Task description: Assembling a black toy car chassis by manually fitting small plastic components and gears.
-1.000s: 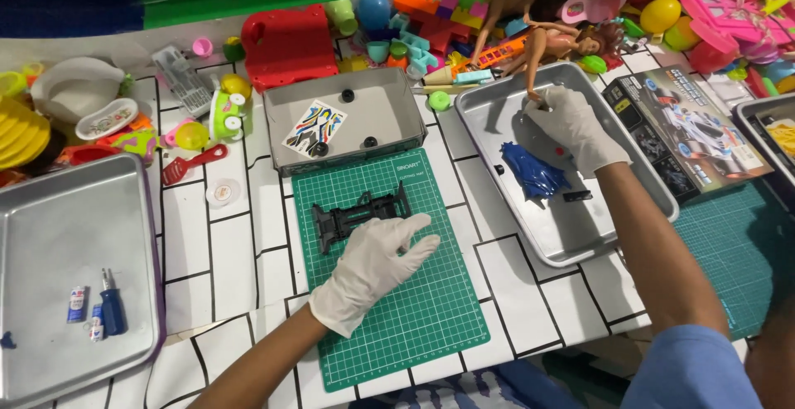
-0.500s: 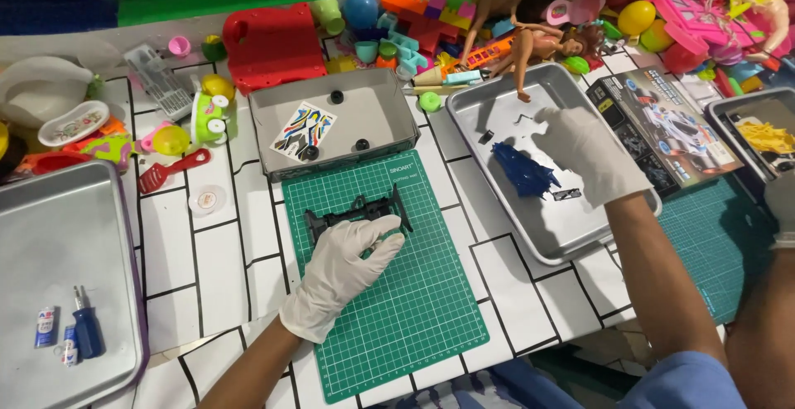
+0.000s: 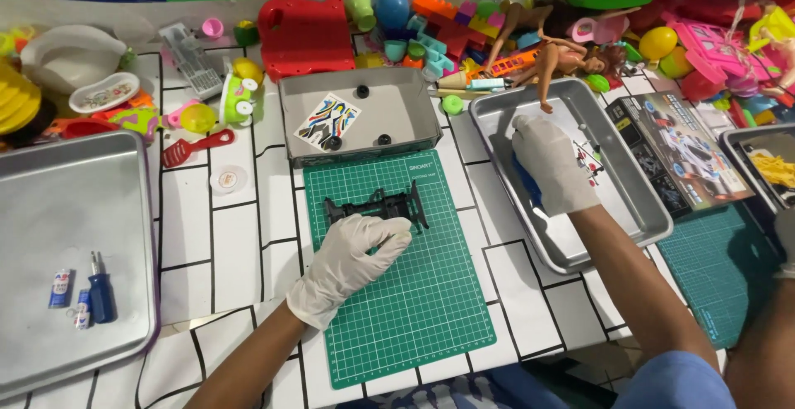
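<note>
The gloved left hand (image 3: 352, 264) rests with curled fingers on the near edge of the black toy-car chassis (image 3: 377, 208), which lies on the green cutting mat (image 3: 397, 293); pressing it flat would keep it steady. The gloved right hand (image 3: 551, 165) closes over a blue part (image 3: 524, 184) in the metal tray (image 3: 629, 210) beside it. The chassis is flat, open-framed plastic, wider at its far-right end.

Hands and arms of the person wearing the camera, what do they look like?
Both hands, left and right, wear thin white disposable gloves that wrinkle and end at the wrists. The forearms are bare below them. A blue short sleeve shows on the right upper arm.
</note>
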